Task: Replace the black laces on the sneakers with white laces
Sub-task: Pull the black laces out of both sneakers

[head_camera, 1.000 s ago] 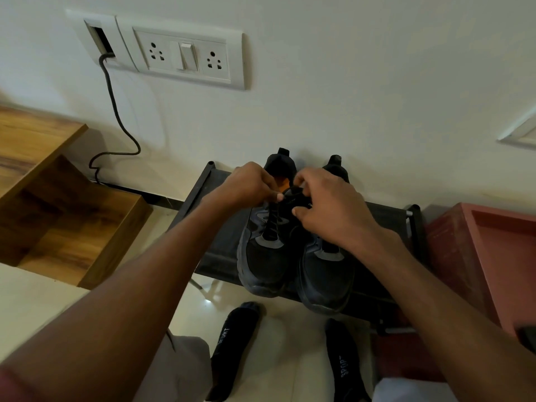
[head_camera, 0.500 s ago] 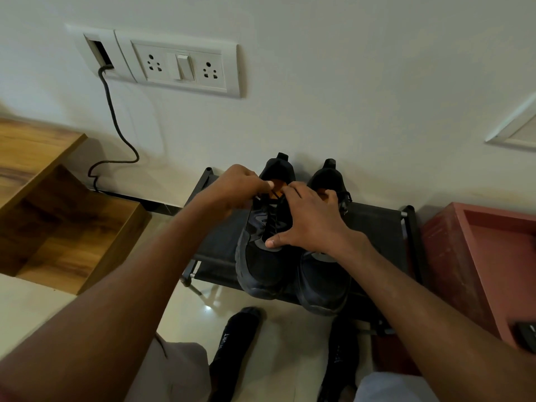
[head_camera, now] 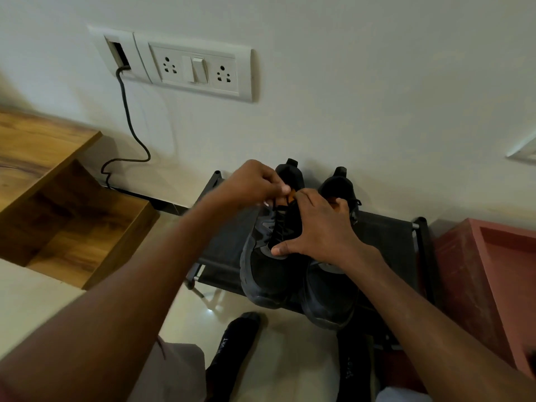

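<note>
Two black sneakers stand side by side on a low black rack [head_camera: 388, 236], toes toward me. The left sneaker [head_camera: 266, 274] shows its black lace [head_camera: 279, 224] running up the tongue. My left hand [head_camera: 255, 184] pinches the lace end near the sneaker's collar. My right hand [head_camera: 322, 227] lies spread over the left sneaker's right side, thumb stretched toward the toe, fingers at the collar. It hides part of the right sneaker [head_camera: 330, 297]. No white laces are in view.
A wooden cabinet [head_camera: 58, 204] stands at the left, a reddish box [head_camera: 490, 274] at the right. A socket panel [head_camera: 197, 71] and a black cable [head_camera: 127, 132] are on the wall. My black-socked feet [head_camera: 232, 355] rest on the tiled floor.
My right hand has gone from pinching the lace knot to lying spread on the left sneaker. My left hand has drawn the lace end up and a little leftward.
</note>
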Tool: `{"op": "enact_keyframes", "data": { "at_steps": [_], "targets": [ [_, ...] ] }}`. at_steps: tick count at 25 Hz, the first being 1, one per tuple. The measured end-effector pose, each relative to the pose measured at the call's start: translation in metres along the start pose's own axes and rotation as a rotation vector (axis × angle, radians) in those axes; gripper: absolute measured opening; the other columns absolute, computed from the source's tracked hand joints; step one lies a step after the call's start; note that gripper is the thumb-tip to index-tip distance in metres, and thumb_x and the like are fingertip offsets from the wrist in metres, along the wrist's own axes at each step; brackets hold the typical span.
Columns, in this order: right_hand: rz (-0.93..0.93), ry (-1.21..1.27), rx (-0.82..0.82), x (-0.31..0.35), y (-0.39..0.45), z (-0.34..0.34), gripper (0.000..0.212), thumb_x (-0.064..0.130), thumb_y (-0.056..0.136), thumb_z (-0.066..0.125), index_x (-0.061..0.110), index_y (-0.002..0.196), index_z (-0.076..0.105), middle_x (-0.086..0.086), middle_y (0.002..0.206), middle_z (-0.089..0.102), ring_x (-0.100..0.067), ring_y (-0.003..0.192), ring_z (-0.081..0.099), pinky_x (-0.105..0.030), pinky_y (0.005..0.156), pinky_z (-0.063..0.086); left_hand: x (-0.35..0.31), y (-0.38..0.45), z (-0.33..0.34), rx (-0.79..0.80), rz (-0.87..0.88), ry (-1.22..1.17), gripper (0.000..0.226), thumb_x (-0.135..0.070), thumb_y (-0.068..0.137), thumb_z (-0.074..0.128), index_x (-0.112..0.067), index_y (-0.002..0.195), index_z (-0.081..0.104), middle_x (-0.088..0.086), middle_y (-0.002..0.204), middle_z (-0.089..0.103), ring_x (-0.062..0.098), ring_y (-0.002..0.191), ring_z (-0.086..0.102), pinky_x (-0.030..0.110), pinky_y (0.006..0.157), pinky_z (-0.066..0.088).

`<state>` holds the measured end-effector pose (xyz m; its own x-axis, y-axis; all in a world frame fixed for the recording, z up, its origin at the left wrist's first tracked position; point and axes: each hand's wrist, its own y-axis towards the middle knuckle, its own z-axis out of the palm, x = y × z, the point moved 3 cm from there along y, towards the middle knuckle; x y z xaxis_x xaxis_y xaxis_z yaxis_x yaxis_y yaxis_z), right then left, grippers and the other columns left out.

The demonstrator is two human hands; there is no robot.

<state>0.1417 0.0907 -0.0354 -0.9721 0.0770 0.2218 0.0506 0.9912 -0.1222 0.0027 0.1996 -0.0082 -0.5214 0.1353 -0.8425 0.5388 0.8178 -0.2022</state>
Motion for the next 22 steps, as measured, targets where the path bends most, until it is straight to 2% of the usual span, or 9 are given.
{"op": "enact_keyframes", "data": {
  "at_steps": [2,3,7,9,11,15,16,20,22],
  "targets": [
    [0.005,-0.016,-0.004,-0.002,0.001,0.001,0.120,0.085,0.066,0.072,0.022,0.157,0.029,0.002,0.163,0.029,-0.020,0.153,0.027,-0.062,0.124,0.014,0.003,-0.003,-0.001,0.062,-0.106,-0.342,0.025,-0.027,0.094,0.075,-0.004,0.088,0.069,0.009,0.074,0.071,0.015,0.068,0.064,0.025,0.061,0.048],
    [0.004,-0.017,-0.005,-0.001,0.001,0.001,0.120,0.086,0.065,0.072,0.021,0.158,0.030,0.002,0.164,0.029,-0.020,0.154,0.026,-0.062,0.124,0.013,0.003,-0.003,-0.001,0.045,-0.106,-0.318,0.027,-0.031,0.093,0.076,-0.006,0.090,0.067,0.003,0.070,0.069,0.014,0.066,0.063,0.024,0.060,0.047],
    [0.010,-0.014,-0.002,0.001,0.003,0.001,0.121,0.085,0.065,0.073,0.021,0.158,0.030,0.002,0.165,0.027,-0.019,0.156,0.023,-0.063,0.124,0.010,0.001,0.002,0.015,0.012,0.160,0.533,0.019,-0.027,0.082,0.086,-0.018,0.092,0.073,-0.011,0.077,0.062,0.016,0.082,0.064,0.025,0.064,0.045],
    [0.014,-0.020,0.000,0.000,0.002,0.001,0.122,0.086,0.065,0.072,0.022,0.159,0.029,0.002,0.166,0.027,-0.019,0.156,0.023,-0.063,0.124,0.010,0.001,0.005,0.015,0.001,0.173,0.566,0.016,-0.026,0.080,0.087,-0.018,0.082,0.072,-0.006,0.079,0.062,0.018,0.082,0.063,0.031,0.065,0.044],
    [0.015,-0.013,-0.003,-0.002,0.001,0.001,0.121,0.087,0.064,0.072,0.023,0.157,0.031,0.003,0.164,0.029,-0.019,0.154,0.025,-0.062,0.124,0.012,-0.005,0.003,0.008,-0.065,0.199,0.350,0.018,-0.024,0.083,0.085,-0.011,0.081,0.072,0.005,0.084,0.067,0.020,0.084,0.065,0.034,0.069,0.048],
    [0.021,-0.024,0.017,-0.002,0.002,0.000,0.124,0.088,0.063,0.071,0.021,0.158,0.029,0.002,0.165,0.027,-0.020,0.155,0.025,-0.063,0.124,0.013,-0.012,-0.004,-0.007,-0.085,0.085,-0.532,0.020,-0.021,0.099,0.069,-0.011,0.086,0.058,0.018,0.097,0.075,0.027,0.084,0.073,0.025,0.054,0.044],
    [0.019,-0.025,0.021,-0.001,0.002,0.000,0.124,0.088,0.064,0.072,0.021,0.159,0.028,0.002,0.165,0.027,-0.020,0.155,0.024,-0.062,0.124,0.012,-0.010,-0.003,-0.007,-0.097,0.083,-0.464,0.020,-0.023,0.099,0.070,-0.013,0.086,0.057,0.016,0.091,0.073,0.024,0.076,0.070,0.026,0.054,0.042],
    [0.016,-0.022,0.011,-0.001,0.002,0.000,0.123,0.086,0.064,0.073,0.021,0.159,0.029,0.002,0.164,0.028,-0.019,0.154,0.025,-0.062,0.124,0.012,0.001,-0.001,0.003,-0.013,0.135,0.437,0.028,-0.031,0.080,0.087,-0.019,0.099,0.070,-0.007,0.080,0.063,0.007,0.072,0.057,0.018,0.058,0.038],
    [0.020,-0.028,0.011,0.000,0.002,0.000,0.123,0.087,0.064,0.072,0.022,0.159,0.030,0.003,0.164,0.028,-0.019,0.154,0.025,-0.061,0.124,0.012,0.002,-0.001,0.011,0.063,0.163,0.569,0.027,-0.030,0.076,0.090,-0.021,0.093,0.071,-0.013,0.078,0.059,0.011,0.077,0.058,0.022,0.059,0.034]
  ]
}}
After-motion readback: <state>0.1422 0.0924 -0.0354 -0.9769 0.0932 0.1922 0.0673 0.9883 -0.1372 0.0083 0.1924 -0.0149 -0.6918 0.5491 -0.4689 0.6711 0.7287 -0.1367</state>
